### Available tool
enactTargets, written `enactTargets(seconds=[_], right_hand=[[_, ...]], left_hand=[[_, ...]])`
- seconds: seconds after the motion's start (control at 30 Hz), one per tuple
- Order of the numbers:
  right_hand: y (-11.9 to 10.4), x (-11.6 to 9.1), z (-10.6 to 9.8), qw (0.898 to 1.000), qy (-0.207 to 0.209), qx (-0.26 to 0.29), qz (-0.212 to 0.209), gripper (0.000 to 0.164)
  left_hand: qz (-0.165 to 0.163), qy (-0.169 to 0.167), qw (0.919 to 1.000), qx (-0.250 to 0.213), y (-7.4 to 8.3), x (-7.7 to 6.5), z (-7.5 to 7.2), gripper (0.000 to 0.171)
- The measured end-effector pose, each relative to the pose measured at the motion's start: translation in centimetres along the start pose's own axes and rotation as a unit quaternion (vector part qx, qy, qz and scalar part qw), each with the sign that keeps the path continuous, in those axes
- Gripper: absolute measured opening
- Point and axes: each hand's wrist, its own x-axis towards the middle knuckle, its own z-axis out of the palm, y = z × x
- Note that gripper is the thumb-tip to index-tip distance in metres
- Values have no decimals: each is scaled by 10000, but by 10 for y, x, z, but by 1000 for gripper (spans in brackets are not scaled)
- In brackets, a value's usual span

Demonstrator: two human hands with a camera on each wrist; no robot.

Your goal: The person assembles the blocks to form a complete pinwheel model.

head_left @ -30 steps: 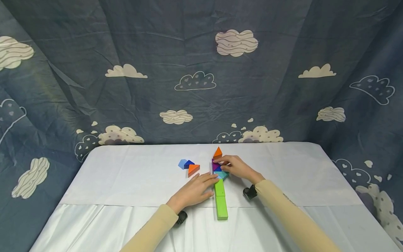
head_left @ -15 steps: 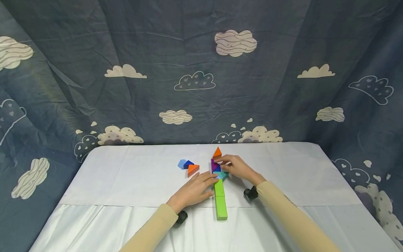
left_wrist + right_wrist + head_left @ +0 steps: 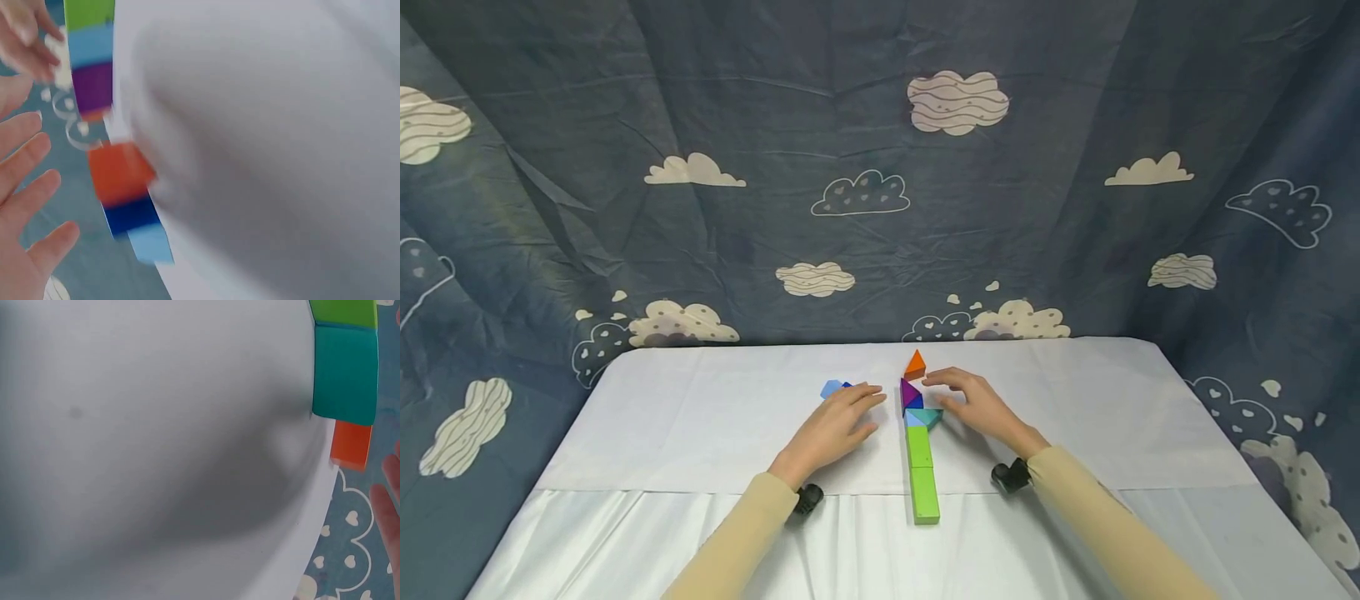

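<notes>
At lower centre, we spread our left hand wide by the pale blue block; our right hand, thumb and fingers apart, is beside the purple block

We see a dark blue-grey fabric backdrop, creased in places, spread behind the table and round both its sides. We can pick out a cream cloud with wavy lines high up, a flat-bottomed cream cloud to its left and an outlined cloud filled with small hearts below. Near the table's far edge we find a dotted cream cloud. We see a white tablecloth, crossed by a line near the front, with folds below it, and soft shadows on it in both wrist views.
</notes>
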Motion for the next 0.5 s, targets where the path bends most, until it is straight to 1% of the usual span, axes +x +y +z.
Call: enactTargets(seconds=[0.1, 0.17, 0.27, 0.37, 0.5], right_hand=[[-2, -5, 1, 9999, 65, -29, -105, 30], [-4, -9, 2, 9997, 76, -71, -232, 30], [-6, -14, 4, 9995, 30, -93, -294, 30], [-10, -18, 8, 9996, -65, -91, -264, 32], [-14, -23, 12, 9994, -217, -100, -232, 33]], left_hand=[[-245, 213, 9994, -90, -14, -3, -6, 42], [-458, 270, 9983, -229, -23, -5, -9, 42], [-659, 286, 9968, -348, -34, -5, -13, 41], [-713, 283, 9962, -408, -42, -4, -16, 40], [-757, 276, 9951, -581, -49, -2, -17, 39]])
